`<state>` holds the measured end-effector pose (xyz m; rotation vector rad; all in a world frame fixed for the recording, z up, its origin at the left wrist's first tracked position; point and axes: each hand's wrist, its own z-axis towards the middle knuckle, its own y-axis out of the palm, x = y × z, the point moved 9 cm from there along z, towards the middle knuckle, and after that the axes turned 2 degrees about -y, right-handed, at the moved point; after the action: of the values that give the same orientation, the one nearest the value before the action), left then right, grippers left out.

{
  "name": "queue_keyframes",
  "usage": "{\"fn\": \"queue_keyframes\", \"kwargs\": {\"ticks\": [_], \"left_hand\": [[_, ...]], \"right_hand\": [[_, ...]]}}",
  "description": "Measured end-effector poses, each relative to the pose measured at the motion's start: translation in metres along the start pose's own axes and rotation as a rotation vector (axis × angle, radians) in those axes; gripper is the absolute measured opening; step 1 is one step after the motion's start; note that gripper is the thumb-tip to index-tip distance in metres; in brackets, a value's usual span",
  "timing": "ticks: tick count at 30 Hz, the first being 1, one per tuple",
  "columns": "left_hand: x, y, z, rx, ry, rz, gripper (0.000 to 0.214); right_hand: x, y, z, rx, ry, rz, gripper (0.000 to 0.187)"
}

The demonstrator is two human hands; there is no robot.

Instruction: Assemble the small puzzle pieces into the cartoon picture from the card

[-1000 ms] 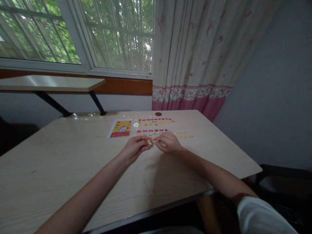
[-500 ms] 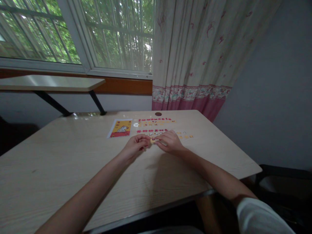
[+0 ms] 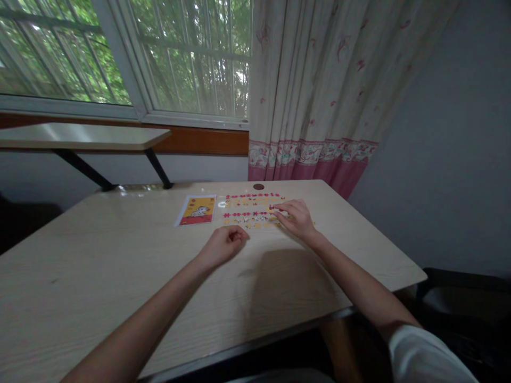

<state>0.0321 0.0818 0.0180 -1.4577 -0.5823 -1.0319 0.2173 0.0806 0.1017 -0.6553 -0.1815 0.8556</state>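
Rows of small red and yellow puzzle pieces (image 3: 250,208) lie on the wooden table (image 3: 120,266) beside a yellow and red picture card (image 3: 197,209). My right hand (image 3: 296,217) reaches over the rows, its fingers stretched out and the fingertips touching pieces at the right end of a row. My left hand (image 3: 223,244) rests on the table just in front of the rows, fingers curled in; whether it holds a piece is hidden.
A round cable hole (image 3: 258,186) sits near the table's far edge. A second table (image 3: 80,135) stands under the window at the left. A flowered curtain (image 3: 311,90) hangs behind. The table's right edge drops off near a dark chair (image 3: 459,298).
My hands were together, pinching a small yellow piece between them. Now they have parted: the right hand moved forward and right onto the rows, while the left stayed in place, curled.
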Motion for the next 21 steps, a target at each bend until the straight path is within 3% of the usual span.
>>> {"fn": "queue_keyframes", "kwargs": {"ticks": [5,9,16,21], "left_hand": [[-0.001,-0.001,0.001,0.001,0.005,-0.009,0.013],[0.000,-0.003,0.001,0.008,0.001,-0.024,0.013],[-0.009,-0.010,0.004,0.043,-0.014,-0.071,0.013],[-0.016,-0.027,0.009,0.116,0.008,0.034,0.014]], "right_hand": [[0.004,0.002,-0.001,-0.030,0.030,0.012,0.024],[0.031,0.009,0.004,-0.083,0.127,0.034,0.023],[0.126,0.076,-0.011,-0.407,0.564,0.084,0.021],[0.145,0.107,-0.018,-0.464,0.593,0.086,0.023]]}}
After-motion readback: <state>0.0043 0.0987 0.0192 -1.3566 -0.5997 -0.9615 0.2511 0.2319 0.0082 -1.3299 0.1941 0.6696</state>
